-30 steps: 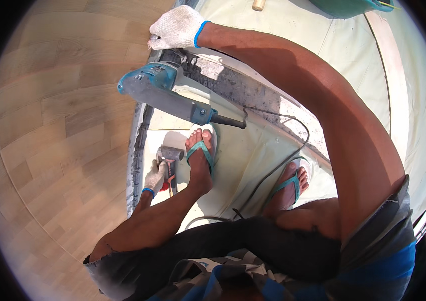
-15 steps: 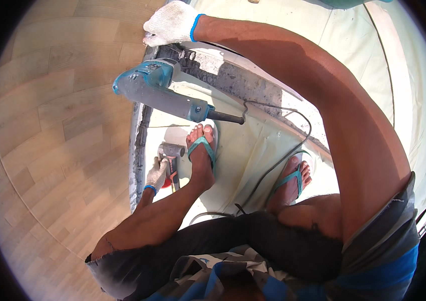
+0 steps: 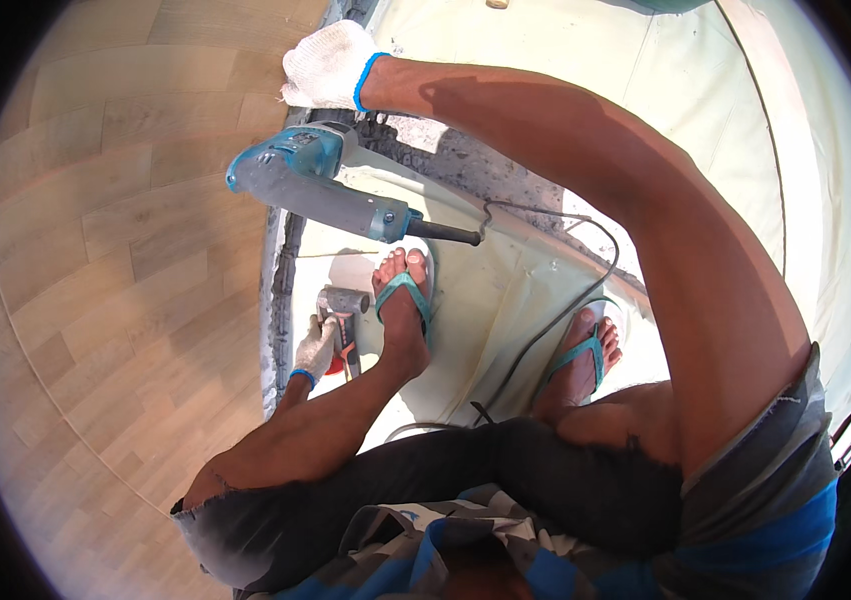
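My right hand, in a white knit glove with blue cuff, is closed at the edge of the wooden floor; its fingers curl downward and whatever they hold is hidden. Just below it lies a teal and grey corded power tool, its black cord sleeve pointing right. At the lower left, beside my left foot, my gloved left hand is closed around the upper handle of a hammer. The hammer has a grey metal head and an orange and black handle. Part of a red object shows behind that hand.
Wood-look flooring covers the left side, ending at a rough, broken edge. Pale sheeting lies under my sandalled feet. A strip of bare rubble runs diagonally, and a dark cord loops across the sheeting.
My right hand has shifted slightly down and left, closer to the power tool. My left hand, the hammer and the power tool look nearly unmoved.
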### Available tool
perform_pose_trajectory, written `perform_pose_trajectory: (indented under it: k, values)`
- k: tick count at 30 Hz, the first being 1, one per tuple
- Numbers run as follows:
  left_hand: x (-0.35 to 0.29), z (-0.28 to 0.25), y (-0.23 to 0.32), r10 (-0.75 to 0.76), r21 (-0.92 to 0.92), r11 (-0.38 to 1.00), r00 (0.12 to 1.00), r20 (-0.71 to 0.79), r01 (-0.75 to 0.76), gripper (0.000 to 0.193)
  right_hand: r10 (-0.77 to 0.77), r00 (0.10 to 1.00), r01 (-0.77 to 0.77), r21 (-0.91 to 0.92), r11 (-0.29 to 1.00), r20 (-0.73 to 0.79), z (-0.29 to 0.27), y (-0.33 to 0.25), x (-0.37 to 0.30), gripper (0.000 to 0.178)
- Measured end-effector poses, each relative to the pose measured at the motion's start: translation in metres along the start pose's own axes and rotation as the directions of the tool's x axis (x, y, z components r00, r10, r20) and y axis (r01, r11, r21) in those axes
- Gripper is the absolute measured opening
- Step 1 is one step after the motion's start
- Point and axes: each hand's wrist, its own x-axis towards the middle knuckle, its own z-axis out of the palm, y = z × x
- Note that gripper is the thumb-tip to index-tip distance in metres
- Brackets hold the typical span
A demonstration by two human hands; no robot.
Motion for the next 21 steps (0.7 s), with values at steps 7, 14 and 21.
perform_pose_trajectory:
  k: [7,14,21]
  values:
    - [-0.024,0.006,0.057,-0.216,-0.406,0.89,0.976,0.019,0.205,0.068,-0.195,0.981,0.195,-0.021,0.981,-0.008,0.024,-0.006,-0.004,0.038]
    - [-0.016,0.008,0.018,0.087,0.058,0.994,0.996,0.005,-0.088,0.07,-0.087,0.994,0.088,0.01,0.996,-0.067,-0.001,0.023,0.0,0.046]
    - [-0.003,0.004,0.02,-0.104,-0.014,0.994,0.994,0.02,0.104,0.067,-0.181,0.982,0.181,0.005,0.983,-0.054,0.008,0.029,0.002,0.043]
